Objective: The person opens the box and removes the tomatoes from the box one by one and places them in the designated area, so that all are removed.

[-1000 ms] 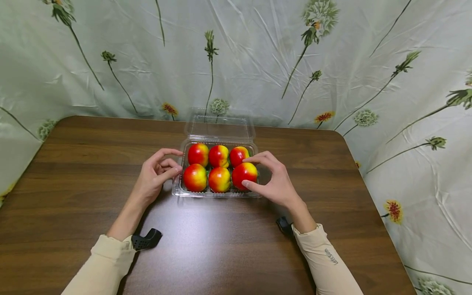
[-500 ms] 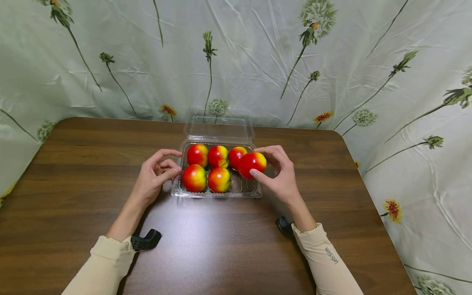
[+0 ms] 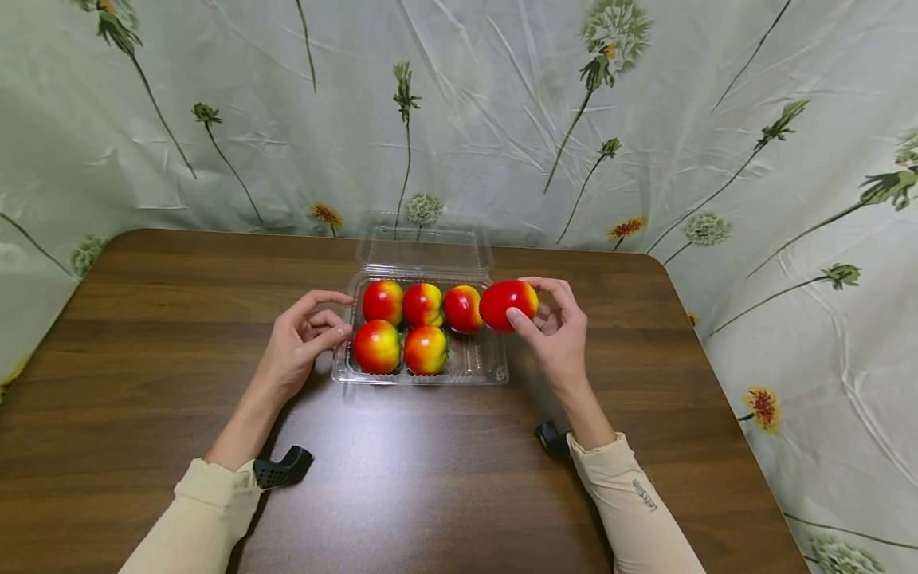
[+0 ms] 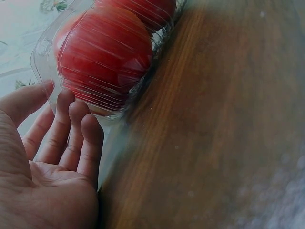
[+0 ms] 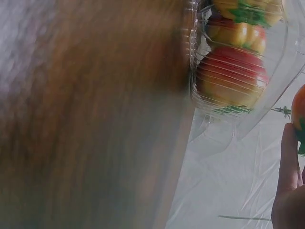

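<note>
A clear plastic clamshell box [image 3: 469, 376] stands on the table with its lid [image 3: 426, 243] raised at the back. Several glossy red-and-yellow peaches [image 3: 377, 347] lie in it in two rows; the front right compartment holds none. My right hand [image 3: 559, 335] grips a peach [image 3: 508, 305] between thumb and fingers, lifted by the box's right edge. Green leaves show under this peach in the right wrist view, where the hand is partly cut off. My left hand [image 3: 301, 335] rests its fingertips against the box's left side, with relaxed fingers [image 4: 90, 143] at the clear wall.
The brown wooden table [image 3: 402, 478] extends around the box on both sides and in front. Behind its back edge hangs a pale cloth [image 3: 488, 119] printed with flowers. Black wrist straps [image 3: 283, 468] sit on both forearms.
My right hand has taken the front right peach out of its compartment and moved it up and right, tilting it. My left hand has stayed at the box.
</note>
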`<state>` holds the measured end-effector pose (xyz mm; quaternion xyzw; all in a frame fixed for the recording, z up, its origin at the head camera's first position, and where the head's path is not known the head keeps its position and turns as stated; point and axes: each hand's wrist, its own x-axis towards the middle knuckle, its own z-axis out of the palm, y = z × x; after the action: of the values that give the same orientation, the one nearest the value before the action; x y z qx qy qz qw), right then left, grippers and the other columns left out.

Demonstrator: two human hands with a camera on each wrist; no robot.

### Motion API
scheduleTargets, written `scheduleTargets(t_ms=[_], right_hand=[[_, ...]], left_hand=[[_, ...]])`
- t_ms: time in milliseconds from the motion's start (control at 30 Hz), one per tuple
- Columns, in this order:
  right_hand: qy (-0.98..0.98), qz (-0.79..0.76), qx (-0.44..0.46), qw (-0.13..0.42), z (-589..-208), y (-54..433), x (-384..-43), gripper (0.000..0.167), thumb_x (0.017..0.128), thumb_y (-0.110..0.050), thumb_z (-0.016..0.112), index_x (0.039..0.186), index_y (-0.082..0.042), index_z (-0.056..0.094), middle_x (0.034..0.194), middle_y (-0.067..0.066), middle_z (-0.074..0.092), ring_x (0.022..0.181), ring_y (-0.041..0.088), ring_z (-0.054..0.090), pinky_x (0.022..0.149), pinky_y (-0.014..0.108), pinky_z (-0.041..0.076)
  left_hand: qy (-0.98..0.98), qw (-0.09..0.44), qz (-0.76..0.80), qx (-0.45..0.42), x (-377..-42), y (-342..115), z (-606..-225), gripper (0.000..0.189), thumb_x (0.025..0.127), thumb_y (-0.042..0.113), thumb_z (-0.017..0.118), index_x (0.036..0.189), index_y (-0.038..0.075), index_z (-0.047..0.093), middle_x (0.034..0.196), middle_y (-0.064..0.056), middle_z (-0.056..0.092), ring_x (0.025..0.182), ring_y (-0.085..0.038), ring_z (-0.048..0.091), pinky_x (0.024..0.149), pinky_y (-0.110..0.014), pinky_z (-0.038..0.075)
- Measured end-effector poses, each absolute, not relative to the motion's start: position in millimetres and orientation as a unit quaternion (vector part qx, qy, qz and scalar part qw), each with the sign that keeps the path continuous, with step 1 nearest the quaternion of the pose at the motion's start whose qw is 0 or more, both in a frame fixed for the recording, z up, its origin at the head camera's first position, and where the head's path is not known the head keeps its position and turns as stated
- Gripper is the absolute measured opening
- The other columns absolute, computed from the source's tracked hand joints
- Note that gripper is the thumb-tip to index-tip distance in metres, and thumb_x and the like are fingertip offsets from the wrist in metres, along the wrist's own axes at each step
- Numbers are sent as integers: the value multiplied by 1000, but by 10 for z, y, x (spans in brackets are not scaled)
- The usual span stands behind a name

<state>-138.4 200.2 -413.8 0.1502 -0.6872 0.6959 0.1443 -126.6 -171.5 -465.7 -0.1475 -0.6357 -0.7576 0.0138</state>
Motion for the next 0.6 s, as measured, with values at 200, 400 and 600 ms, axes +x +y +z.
scheduleTargets(t_ms=[200,400,600], right_hand=[[-663,727,102,148,-4128,2021,-1392,34,93,4,68,126,1,64,125,8,62,100,20,75,90,30,61],[-649,747,65,131,-4107,2012,-1383,24,99,-2,63,123,-7,67,122,7,66,91,14,73,91,26,60],[-618,775,57,123,-4111,1972,-1393,20,99,-2,62,118,-9,66,116,6,68,98,16,68,88,26,61]], left_hand=[[-632,15,-760,-151,-1268,-1714,-4664,37,96,-11,66,132,-7,58,83,-3,73,65,-19,58,60,-23,50],[-633,15,-759,-151,-1273,-1715,-4670,37,96,-10,66,132,-5,59,83,-3,73,64,-19,58,60,-24,49],[-634,15,-759,-151,-1272,-1721,-4668,37,96,-11,67,131,-5,59,82,-3,72,64,-19,57,59,-25,49]])
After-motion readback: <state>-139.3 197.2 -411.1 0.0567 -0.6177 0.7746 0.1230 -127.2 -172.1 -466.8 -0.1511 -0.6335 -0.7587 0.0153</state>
